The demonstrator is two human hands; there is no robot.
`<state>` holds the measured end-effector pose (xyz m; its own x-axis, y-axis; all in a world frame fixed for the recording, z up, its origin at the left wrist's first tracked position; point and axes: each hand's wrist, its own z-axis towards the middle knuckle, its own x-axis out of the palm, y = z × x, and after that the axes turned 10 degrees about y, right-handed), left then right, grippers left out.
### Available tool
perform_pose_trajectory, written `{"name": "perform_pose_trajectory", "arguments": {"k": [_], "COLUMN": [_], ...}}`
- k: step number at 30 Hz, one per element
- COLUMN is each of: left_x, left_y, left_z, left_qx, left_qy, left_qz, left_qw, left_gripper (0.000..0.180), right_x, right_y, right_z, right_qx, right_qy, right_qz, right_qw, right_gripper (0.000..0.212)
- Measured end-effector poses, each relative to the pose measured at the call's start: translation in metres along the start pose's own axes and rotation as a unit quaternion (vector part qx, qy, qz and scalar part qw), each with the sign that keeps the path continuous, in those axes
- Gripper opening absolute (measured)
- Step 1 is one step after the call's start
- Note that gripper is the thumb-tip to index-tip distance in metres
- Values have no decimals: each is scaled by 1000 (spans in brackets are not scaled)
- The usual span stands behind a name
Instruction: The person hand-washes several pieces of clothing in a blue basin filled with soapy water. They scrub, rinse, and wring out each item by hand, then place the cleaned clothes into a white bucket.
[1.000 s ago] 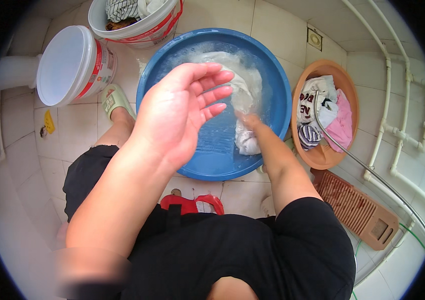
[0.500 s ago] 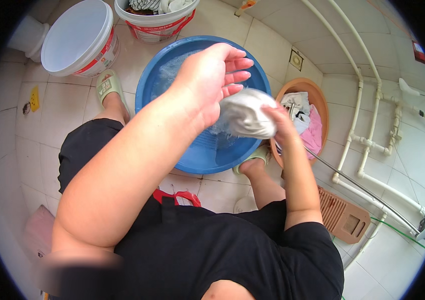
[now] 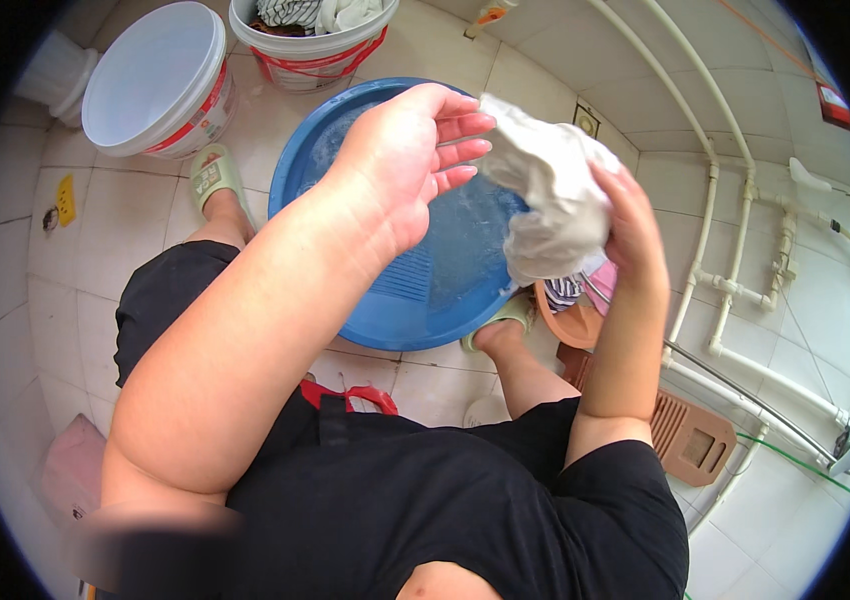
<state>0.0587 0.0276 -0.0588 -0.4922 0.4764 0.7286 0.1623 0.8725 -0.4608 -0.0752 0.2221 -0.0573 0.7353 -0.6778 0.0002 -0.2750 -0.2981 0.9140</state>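
A wet-looking white cloth [image 3: 550, 185] hangs bunched above the right part of a blue basin [image 3: 290, 165]. My right hand [image 3: 635, 220] grips it from its right side, fingers wrapped round the edge. Over the basin's middle is my left hand [image 3: 420, 150], its fingers loosely curved and apart, with nothing in them. Its fingertips come close to the cloth's upper left corner; whether they touch I cannot tell. Cloudy water [image 3: 460, 225] and a ribbed slope [image 3: 400, 278] show inside the basin, partly hidden by my left forearm.
An orange tub [image 3: 575, 325] with clothes stands right of the basin, largely behind my right hand and the cloth. Two white buckets [image 3: 150, 75] [image 3: 315, 45] stand beyond it, one holding clothes. A brown washboard [image 3: 690, 437] lies near the pipes [image 3: 715, 215].
My right hand has moved up and to the right with the cloth, which now hangs more spread out and covers much of the orange tub. My left hand has barely shifted.
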Motion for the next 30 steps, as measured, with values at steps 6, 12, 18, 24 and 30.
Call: {"name": "perform_pose_trajectory", "arguments": {"k": [6, 12, 18, 24, 30], "left_x": [-1, -6, -11, -4, -6], "left_y": [3, 10, 20, 27, 35], "left_z": [4, 9, 15, 23, 26], "left_qx": [-3, -7, -26, -33, -50], "left_qy": [-15, -8, -2, -4, 0], "left_qz": [6, 11, 20, 51, 48], "left_qw": [1000, 1000, 999, 998, 998], "left_gripper": [22, 24, 27, 28, 28], "right_x": [-35, -54, -10, -51, -26], "right_y": [-132, -286, -339, -381, -380], "right_z": [92, 106, 71, 90, 63], "right_qx": [53, -7, 261, 283, 327], "right_qy": [-116, -111, -5, 76, 69], "right_qz": [-338, -500, -473, -602, -480], "right_qw": [933, 859, 842, 743, 811], "right_gripper": [68, 34, 50, 46, 40]}}
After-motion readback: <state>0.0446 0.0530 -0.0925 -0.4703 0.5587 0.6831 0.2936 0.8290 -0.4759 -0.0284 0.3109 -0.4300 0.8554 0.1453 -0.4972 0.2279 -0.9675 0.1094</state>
